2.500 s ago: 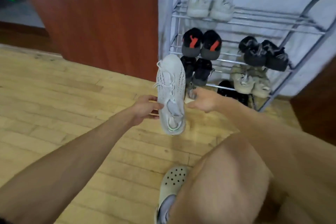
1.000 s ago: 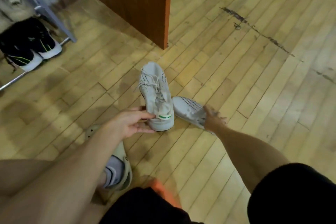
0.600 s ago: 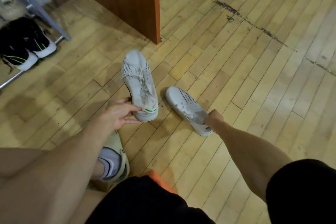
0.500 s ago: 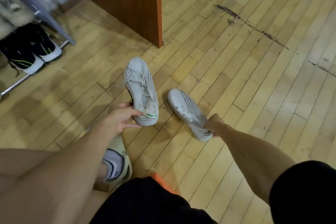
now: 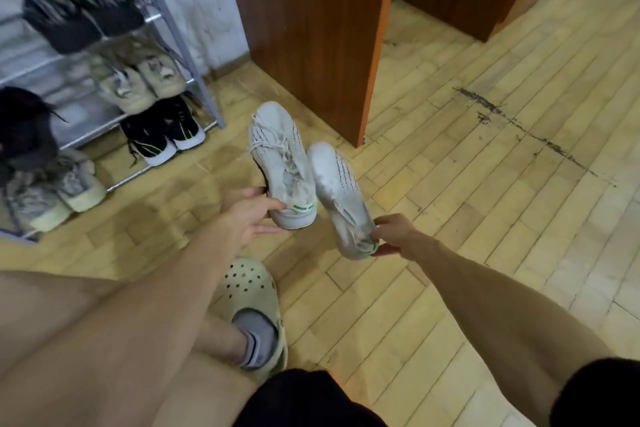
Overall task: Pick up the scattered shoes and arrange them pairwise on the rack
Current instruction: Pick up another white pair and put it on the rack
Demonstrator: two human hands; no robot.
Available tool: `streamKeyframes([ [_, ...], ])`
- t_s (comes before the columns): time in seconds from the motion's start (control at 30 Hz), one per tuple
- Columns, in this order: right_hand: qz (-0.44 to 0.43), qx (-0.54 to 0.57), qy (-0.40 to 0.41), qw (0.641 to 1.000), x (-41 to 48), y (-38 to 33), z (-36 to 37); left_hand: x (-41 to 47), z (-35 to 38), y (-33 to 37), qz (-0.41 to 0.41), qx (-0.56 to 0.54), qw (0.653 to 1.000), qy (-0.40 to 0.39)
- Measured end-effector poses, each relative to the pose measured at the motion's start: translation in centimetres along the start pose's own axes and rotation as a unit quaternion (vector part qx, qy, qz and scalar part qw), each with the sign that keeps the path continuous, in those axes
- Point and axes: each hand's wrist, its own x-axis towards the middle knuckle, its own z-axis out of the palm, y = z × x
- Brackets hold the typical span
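**Both hands full beside the shoe rack point(image 5: 194, 55)**

The left hand point(image 5: 249, 215) has its grip closed on the heel of one white knit sneaker point(image 5: 280, 156), thumb over the collar and toe pointing away. The right hand point(image 5: 394, 234) pinches the heel of the matching sneaker point(image 5: 341, 191), whose toe lies just beside the first. Both shoes are held over the wooden floor point(image 5: 485, 218), just right of the rack, whose shelves carry dark and beige pairs. A beige clog point(image 5: 252, 288) is on the person's foot, right of the rack

The rack point(image 5: 180, 45) runs off the left edge, its dark upper shoes point(image 5: 83, 10) smeared by blur.
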Motion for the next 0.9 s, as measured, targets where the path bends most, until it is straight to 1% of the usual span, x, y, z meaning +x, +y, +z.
streamKeyframes([
  [0.1,-0.082,0.023,0.007,0.996,-0.6,-7.1,1.2,-1.3,-3.0,4.7,0.058,-0.004,0.998,0.011],
  [0.23,-0.176,0.067,0.02,0.982,-2.5,-16.9,2.8,-2.8,-7.1,11.0,0.127,-0.036,0.989,0.067],
  [0.33,-0.224,0.074,0.031,0.971,-4.0,-24.0,4.3,-4.1,-10.0,15.4,0.162,-0.061,0.981,0.082],
  [0.47,-0.29,0.066,0.038,0.954,-5.7,-32.0,7.0,-4.5,-14.8,20.0,0.208,-0.109,0.963,0.133],
  [0.53,-0.313,0.068,0.035,0.947,-6.2,-35.6,8.6,-4.1,-17.0,21.9,0.22,-0.124,0.955,0.155],
  [0.67,-0.333,0.074,0.004,0.94,-6.4,-43.6,12.1,-2.4,-21.6,26.4,0.245,-0.142,0.943,0.177],
  [0.9,-0.356,0.056,-0.006,0.933,-5.6,-55.6,16.9,2.4,-28.7,34.3,0.238,-0.14,0.943,0.185],
])
